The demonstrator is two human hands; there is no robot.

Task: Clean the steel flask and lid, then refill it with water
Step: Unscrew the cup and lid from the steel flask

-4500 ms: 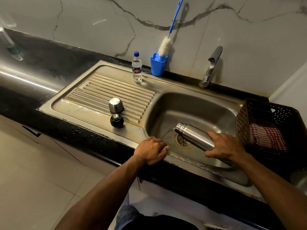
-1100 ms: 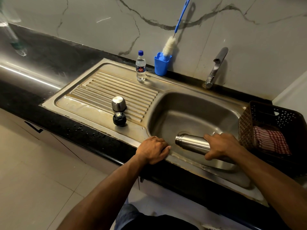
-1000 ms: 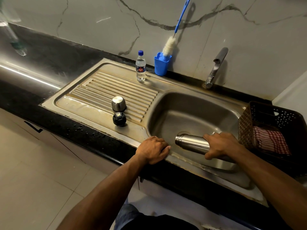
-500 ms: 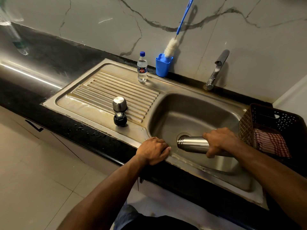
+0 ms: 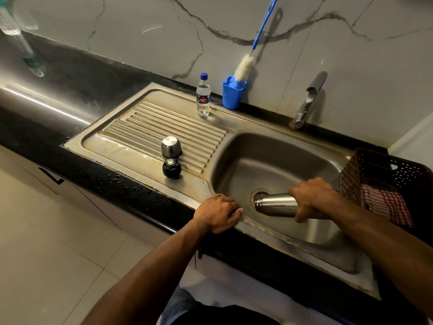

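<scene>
Steel flask [image 5: 276, 204], clasped by the right hand [image 5: 311, 198], has been lowered mouth-first over the sink [image 5: 269, 160] drain, seemingly emptied for refilling, while the rim is pressed by the flat left hand [image 5: 218, 213].

Sink basin [image 5: 269, 160] behind the flask [image 5: 275, 204] lies open; basket [image 5: 351, 174] crowds its right.

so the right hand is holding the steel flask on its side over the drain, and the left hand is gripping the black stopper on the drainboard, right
Not quite. The left hand holds nothing: it rests on the front rim of the stainless steel sink. The round black stopper sits untouched on the drainboard beside the steel cup lid. The head view shows this. The right hand does hold the steel flask on its side over the drain.
</scene>
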